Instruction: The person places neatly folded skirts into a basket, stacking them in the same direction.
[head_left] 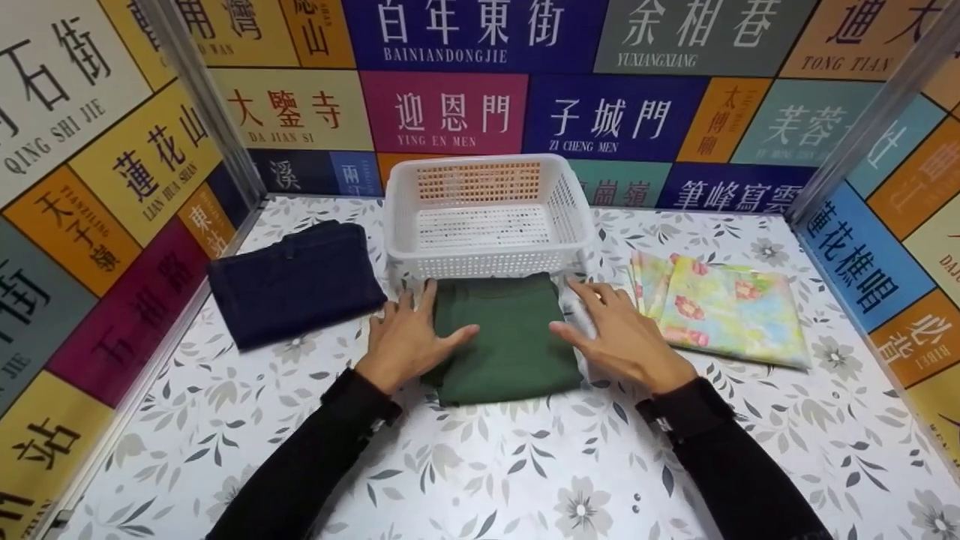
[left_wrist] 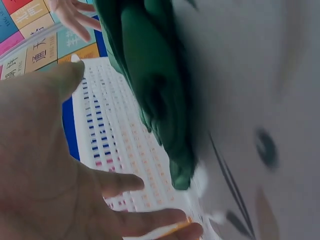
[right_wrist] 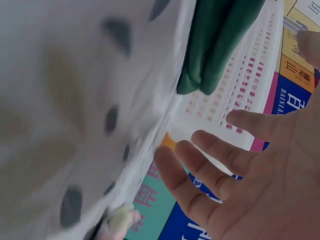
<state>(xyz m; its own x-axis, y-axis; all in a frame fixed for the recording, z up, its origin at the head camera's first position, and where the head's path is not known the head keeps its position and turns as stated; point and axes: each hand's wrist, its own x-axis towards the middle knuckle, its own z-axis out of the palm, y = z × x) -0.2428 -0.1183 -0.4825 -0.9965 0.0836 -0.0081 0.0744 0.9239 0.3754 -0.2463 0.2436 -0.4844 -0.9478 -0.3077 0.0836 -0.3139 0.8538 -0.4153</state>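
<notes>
A folded dark green garment (head_left: 510,341) lies on the flower-patterned table between both hands, just in front of a white plastic basket (head_left: 487,262). At its left edge is my left hand (head_left: 412,341), fingers spread and thumb reaching over the cloth. My right hand (head_left: 626,341) lies along the right edge, fingers extended, its thumb tip close to the fabric. In the left wrist view the garment (left_wrist: 155,90) shows as a thick layered stack beside the left hand (left_wrist: 50,165). The right wrist view has the right hand (right_wrist: 260,175) apart from the green folds (right_wrist: 210,50).
A folded navy garment (head_left: 296,281) lies at the left. Folded floral cloth (head_left: 731,311) in yellow and pink lies at the right. Panels with printed street names (head_left: 450,112) wall the table (head_left: 487,465) at the back and both sides.
</notes>
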